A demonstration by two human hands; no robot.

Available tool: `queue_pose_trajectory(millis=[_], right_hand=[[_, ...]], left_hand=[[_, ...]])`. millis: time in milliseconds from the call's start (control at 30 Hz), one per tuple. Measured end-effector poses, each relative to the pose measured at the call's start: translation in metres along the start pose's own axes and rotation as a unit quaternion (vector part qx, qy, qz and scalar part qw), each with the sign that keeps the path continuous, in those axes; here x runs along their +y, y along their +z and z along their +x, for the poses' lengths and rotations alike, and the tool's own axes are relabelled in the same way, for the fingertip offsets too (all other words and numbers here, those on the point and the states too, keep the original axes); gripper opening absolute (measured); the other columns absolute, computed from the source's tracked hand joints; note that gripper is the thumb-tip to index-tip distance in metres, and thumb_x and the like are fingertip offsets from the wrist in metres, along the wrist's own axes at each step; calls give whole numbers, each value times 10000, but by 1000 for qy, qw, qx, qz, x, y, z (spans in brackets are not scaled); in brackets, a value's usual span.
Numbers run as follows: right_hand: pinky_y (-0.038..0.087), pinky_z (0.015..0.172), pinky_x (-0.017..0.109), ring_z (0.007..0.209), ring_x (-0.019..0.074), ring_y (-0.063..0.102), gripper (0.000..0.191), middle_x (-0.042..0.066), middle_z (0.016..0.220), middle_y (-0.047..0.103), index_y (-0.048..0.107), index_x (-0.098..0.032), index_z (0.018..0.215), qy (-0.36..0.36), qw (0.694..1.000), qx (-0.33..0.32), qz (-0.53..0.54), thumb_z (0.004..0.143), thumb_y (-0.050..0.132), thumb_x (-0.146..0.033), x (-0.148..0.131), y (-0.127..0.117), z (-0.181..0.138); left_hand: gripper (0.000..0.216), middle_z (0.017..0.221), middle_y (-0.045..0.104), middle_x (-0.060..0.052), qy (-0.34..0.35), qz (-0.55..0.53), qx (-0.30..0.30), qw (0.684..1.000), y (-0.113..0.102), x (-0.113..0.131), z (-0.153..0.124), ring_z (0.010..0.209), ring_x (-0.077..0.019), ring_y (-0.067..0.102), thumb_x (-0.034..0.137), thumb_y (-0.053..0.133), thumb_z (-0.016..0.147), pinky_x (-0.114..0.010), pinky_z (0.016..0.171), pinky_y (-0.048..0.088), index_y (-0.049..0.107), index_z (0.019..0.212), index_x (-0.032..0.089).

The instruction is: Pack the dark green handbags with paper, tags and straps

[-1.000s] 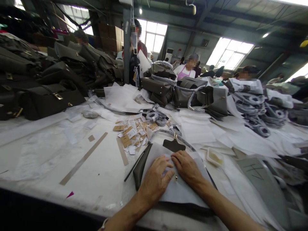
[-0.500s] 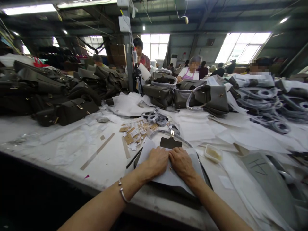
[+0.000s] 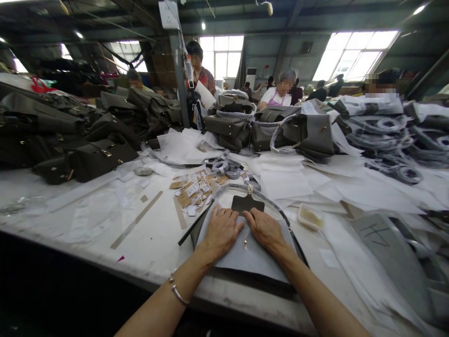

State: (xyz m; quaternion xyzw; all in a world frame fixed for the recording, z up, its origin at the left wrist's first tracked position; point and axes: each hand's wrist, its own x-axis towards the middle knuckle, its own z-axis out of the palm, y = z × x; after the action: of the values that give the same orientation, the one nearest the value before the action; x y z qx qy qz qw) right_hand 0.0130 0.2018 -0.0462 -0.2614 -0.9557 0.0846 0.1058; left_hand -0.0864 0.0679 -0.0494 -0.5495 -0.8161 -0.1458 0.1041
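In front of me at the table's edge lies a dark handbag (image 3: 196,229), its front covered by a thin white sheet (image 3: 231,262). A small gold clasp part (image 3: 245,243) pokes through the sheet. Above the sheet's top edge a dark strap tab (image 3: 248,204) with a gold buckle shows inside the curve of a wrapped handle (image 3: 224,188). My left hand (image 3: 221,234) rests on the sheet, fingers spread. Just right of the clasp, my right hand (image 3: 268,231) lies on the sheet near its top edge, thumb apart from the fingers; its outer fingertips are partly hidden.
Paper tags (image 3: 192,192) lie in a heap beyond the bag. A shallow plastic dish (image 3: 310,217) sits to the right, near a grey marked panel (image 3: 379,234). Dark bags (image 3: 94,159) pile up at left; wrapped bags (image 3: 377,124) stand at right. Several people work behind.
My hands have moved slightly apart, and the left fingers have spread from a curl. More of the clasp and sheet shows between them. The camera has tilted and shifted a little.
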Motion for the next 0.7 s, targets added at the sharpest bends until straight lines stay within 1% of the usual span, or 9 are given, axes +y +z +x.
queue_pose_trajectory(millis=[67, 133, 200, 267, 333, 400, 500, 633, 700], right_hand=[[334, 600, 305, 731, 217, 667, 330, 42, 773, 703, 588, -210, 897, 33, 999, -25, 23, 1021, 388, -442, 0, 0, 2], [370, 609, 309, 738, 228, 675, 305, 47, 797, 708, 583, -203, 999, 59, 997, -12, 47, 1017, 386, -436, 2, 4, 3], [436, 698, 326, 862, 243, 675, 311, 84, 940, 712, 553, -175, 1149, 55, 995, 51, 68, 1001, 413, -411, 4, 10, 3], [457, 859, 376, 1077, 277, 616, 413, 145, 1164, 658, 490, -138, 1289, 27, 988, 133, 67, 972, 452, -401, 9, 18, 2], [412, 994, 452, 1248, 318, 502, 524, 189, 1348, 547, 435, -112, 1368, 10, 981, 187, 54, 942, 484, -412, 14, 26, 3], [368, 1055, 503, 1319, 338, 431, 584, 208, 1431, 467, 409, -98, 1400, 10, 977, 203, 59, 921, 500, -419, 18, 32, 6], [377, 1066, 504, 1298, 319, 457, 616, 206, 1392, 500, 400, -99, 1405, 6, 975, 188, 120, 892, 516, -418, 23, 32, 10], [441, 1004, 463, 1112, 265, 571, 571, 131, 1180, 609, 451, -152, 1360, 16, 950, 212, 227, 861, 541, -416, 26, 22, 10], [461, 969, 441, 1030, 243, 589, 517, 103, 1122, 624, 489, -173, 1322, -4, 944, 220, 247, 848, 547, -373, 25, 18, 8]], left_hand=[[212, 990, 650, -41, -5, -1, 13, 1000, 2, 0, 1, 998, -232, 567, 393, 522, 964, -479, 1056, 320, 591, 1021, 201], [221, 965, 646, -44, -6, 2, 24, 1000, 5, 0, 2, 987, -241, 563, 403, 533, 956, -480, 1045, 329, 590, 998, 194], [234, 960, 644, -50, -2, 4, 30, 1000, 7, 0, 2, 987, -249, 559, 413, 544, 948, -481, 1039, 335, 591, 990, 188], [250, 956, 645, -56, 3, 7, 32, 999, 9, 1, 3, 986, -254, 557, 420, 546, 945, -484, 1041, 335, 596, 991, 179], [261, 951, 648, -60, 4, 6, 33, 999, 9, 1, 3, 987, -256, 559, 422, 543, 945, -488, 1050, 330, 602, 991, 172], [266, 955, 652, -63, 5, 2, 31, 1000, 8, 0, 4, 994, -258, 562, 423, 545, 944, -491, 1058, 325, 606, 990, 168], [272, 968, 656, -67, 1, -8, 24, 1000, 8, 0, 4, 1009, -259, 566, 429, 547, 941, -488, 1069, 320, 611, 980, 168], [293, 986, 656, -75, -8, -17, 17, 1000, 7, -1, 5, 1027, -259, 565, 450, 544, 937, -487, 1088, 303, 614, 983, 169], [294, 987, 656, -74, -9, -21, 18, 1000, 7, -1, 5, 1030, -256, 564, 455, 540, 938, -489, 1091, 300, 612, 988, 174]])
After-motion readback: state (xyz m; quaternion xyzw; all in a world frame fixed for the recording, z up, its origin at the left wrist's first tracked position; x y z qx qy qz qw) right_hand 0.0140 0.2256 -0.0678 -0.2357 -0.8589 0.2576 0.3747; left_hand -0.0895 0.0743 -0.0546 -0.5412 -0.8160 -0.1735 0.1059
